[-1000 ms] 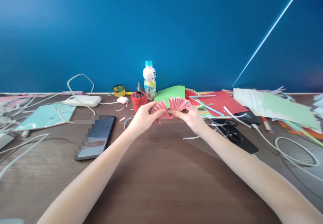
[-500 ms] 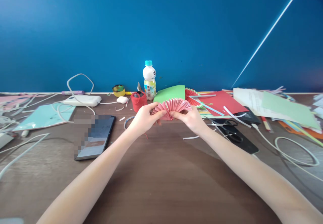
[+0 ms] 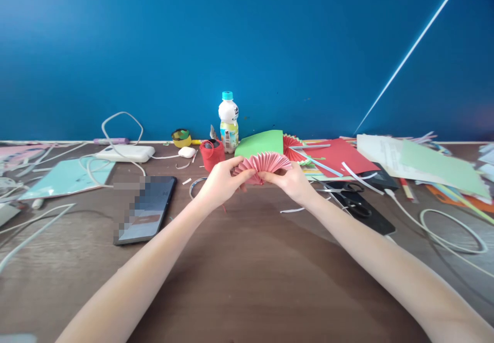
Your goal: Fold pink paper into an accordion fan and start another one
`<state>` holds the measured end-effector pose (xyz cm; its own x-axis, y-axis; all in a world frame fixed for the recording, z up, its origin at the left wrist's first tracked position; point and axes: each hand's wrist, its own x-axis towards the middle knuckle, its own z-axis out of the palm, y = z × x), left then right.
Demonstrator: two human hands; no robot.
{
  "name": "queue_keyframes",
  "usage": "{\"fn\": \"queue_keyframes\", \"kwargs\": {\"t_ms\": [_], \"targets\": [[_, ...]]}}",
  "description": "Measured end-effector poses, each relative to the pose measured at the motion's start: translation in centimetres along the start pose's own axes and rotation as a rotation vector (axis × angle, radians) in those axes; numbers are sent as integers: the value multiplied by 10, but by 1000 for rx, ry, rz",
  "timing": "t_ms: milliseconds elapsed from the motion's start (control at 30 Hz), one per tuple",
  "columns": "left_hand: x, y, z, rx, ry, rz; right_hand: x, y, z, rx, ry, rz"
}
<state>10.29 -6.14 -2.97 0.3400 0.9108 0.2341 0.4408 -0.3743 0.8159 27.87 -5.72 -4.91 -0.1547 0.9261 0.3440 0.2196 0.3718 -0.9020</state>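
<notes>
A pink pleated paper fan (image 3: 263, 164) is held up just above the brown table (image 3: 247, 271), near its middle. My left hand (image 3: 221, 181) pinches the fan's left side, fingers closed on the folds. My right hand (image 3: 294, 181) grips its right side and lower edge in the same way. The pleats spread in one arc between both hands. Right behind the fan lie a green sheet (image 3: 260, 142) and a red pleated fan (image 3: 292, 147).
A black phone (image 3: 147, 209) lies left of my arms. Behind stand a drink bottle (image 3: 228, 122), a red spool (image 3: 212, 153), a tape roll (image 3: 181, 137) and a power bank (image 3: 125, 152) with white cables. Black scissors (image 3: 349, 201), red paper (image 3: 339, 156) and paper stacks lie right.
The gap between the fan's two halves has closed; the pleats now form one continuous arc. Both hands stay almost in place.
</notes>
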Motion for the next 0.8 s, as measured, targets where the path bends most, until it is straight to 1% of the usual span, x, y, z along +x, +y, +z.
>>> {"fn": "queue_keyframes", "kwargs": {"t_ms": [167,367,633,800], "targets": [[0,2,0,6,7,-13,2,3,-1,22,-40,15],[1,2,-1,33,-35,-111,3,7,-4,3,-141,43],[3,1,0,11,-86,-99,3,11,-7,-112,-293,56],[2,4,-2,29,-141,-114,3,8,-7,-164,-354,56]]}}
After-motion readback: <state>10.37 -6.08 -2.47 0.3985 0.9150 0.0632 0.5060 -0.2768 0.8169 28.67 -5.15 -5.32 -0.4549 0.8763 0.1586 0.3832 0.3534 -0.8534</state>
